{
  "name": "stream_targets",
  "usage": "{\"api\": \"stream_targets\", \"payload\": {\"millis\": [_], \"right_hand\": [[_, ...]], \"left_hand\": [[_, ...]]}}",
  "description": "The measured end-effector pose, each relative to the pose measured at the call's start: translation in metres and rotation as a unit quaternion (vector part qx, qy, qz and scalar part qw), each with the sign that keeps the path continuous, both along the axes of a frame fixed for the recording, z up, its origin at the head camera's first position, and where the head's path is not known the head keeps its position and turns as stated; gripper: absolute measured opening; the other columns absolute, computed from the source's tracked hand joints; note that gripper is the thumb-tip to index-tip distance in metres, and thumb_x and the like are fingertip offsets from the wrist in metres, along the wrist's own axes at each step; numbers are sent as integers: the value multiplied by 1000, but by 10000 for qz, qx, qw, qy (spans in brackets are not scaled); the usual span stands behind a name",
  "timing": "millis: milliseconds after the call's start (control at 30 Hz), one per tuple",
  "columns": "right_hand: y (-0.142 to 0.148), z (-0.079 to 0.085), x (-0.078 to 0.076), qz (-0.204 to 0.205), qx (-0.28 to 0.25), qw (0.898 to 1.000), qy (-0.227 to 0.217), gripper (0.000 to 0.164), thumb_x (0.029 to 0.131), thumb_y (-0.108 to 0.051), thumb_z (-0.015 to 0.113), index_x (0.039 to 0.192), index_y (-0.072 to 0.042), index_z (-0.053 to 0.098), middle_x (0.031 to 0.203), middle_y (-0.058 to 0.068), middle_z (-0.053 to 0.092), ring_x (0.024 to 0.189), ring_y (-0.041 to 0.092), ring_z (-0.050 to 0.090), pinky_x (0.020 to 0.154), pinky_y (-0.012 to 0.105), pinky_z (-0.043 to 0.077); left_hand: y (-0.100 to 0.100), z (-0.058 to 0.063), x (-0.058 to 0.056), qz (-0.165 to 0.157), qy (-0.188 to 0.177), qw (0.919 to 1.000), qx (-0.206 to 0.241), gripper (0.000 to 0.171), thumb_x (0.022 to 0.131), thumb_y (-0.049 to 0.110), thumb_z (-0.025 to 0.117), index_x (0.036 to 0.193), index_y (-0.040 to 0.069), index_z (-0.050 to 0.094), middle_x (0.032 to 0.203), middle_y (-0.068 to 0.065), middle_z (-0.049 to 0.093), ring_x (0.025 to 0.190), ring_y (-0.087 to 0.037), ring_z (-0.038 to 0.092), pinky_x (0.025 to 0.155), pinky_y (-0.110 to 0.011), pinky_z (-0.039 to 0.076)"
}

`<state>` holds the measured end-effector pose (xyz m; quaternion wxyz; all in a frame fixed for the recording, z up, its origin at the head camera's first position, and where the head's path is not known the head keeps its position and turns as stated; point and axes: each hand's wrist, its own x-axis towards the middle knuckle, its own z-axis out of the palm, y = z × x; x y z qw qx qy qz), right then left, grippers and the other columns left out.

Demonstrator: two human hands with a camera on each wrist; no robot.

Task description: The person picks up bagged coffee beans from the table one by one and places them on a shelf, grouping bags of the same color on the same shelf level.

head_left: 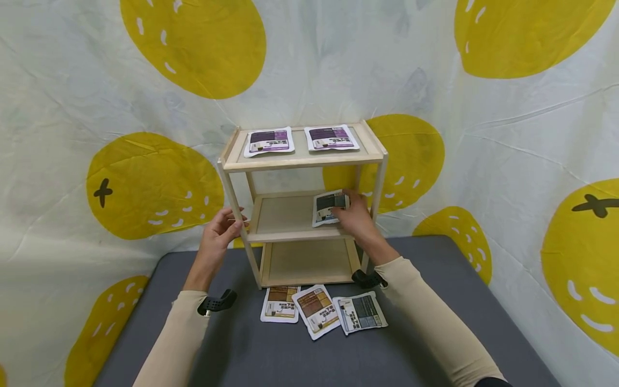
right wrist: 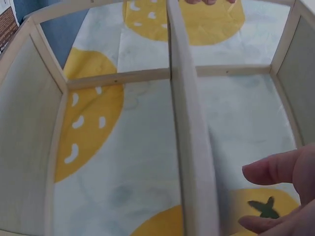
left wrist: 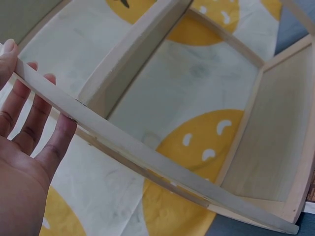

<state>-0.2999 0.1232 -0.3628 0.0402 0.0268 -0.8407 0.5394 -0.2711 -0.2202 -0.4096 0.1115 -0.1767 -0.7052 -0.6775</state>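
A small three-tier wooden shelf rack [head_left: 300, 235] stands before me. My left hand [head_left: 218, 232] grips its left front post, with the thumb [left wrist: 7, 61] on one side and fingers on the other. On the right half of the middle tier lies a flat white packet with a dark grey-blue label [head_left: 323, 208]. My right hand [head_left: 358, 219] reaches in over that packet's right side, fingertips at its surface. Seen from the right wrist, the thumb [right wrist: 270, 169] and finger of that hand are spread apart, with nothing showing between them.
Two purple-labelled packets, one left [head_left: 269, 141] and one right [head_left: 331, 137], lie on the top tier. On the grey table [head_left: 290, 360], in front of the rack, are two brown-labelled packets [head_left: 280, 305] [head_left: 316, 310] and a grey-labelled packet [head_left: 360, 312]. Behind hangs a fruit-patterned cloth [head_left: 300, 64].
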Motion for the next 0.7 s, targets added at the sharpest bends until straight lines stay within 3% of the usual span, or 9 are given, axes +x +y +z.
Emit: {"api": "stream_targets", "payload": {"millis": [100, 200, 433, 567, 700], "right_hand": [[-2, 3, 6, -55, 196, 9995, 259, 67, 97, -17, 64, 155, -5, 34, 161, 24, 15, 145, 41, 30, 115, 56, 32], [-4, 7, 12, -44, 253, 9972, 698, 60, 97, -17, 64, 151, -5, 41, 159, 22, 26, 145, 39, 33, 116, 55, 31], [-6, 14, 28, 688, -966, 9840, 1327, 44, 98, -9, 65, 140, -1, 54, 142, 16, 52, 134, 37, 50, 111, 49, 42], [-2, 13, 34, 1278, -1060, 9772, 1324, 36, 97, -5, 67, 131, 1, 62, 132, 18, 61, 121, 33, 59, 100, 38, 51], [3, 12, 41, 1907, -835, 9729, 1008, 31, 96, -8, 70, 126, -2, 66, 128, 21, 66, 112, 28, 65, 90, 26, 54]], "left_hand": [[0, 0, 0, -68, 66, 9999, 64, 36, 103, 13, 59, 138, 7, 56, 116, -9, 64, 111, -32, 65, 90, -26, 56], [0, 0, 0, -121, 118, 9998, 115, 35, 103, 12, 59, 138, 8, 57, 116, -12, 64, 110, -31, 66, 89, -26, 56], [1, 2, 1, -119, 204, 9996, 136, 35, 103, 12, 60, 137, 7, 57, 112, -4, 65, 108, -32, 66, 88, -26, 57], [1, 2, 0, -117, 215, 9996, 168, 37, 103, 11, 59, 139, 2, 54, 113, -10, 64, 108, -32, 66, 89, -27, 57], [1, 1, 1, -91, 168, 9997, 167, 39, 103, 11, 59, 140, 0, 52, 117, -19, 62, 108, -32, 65, 89, -27, 57]]}}
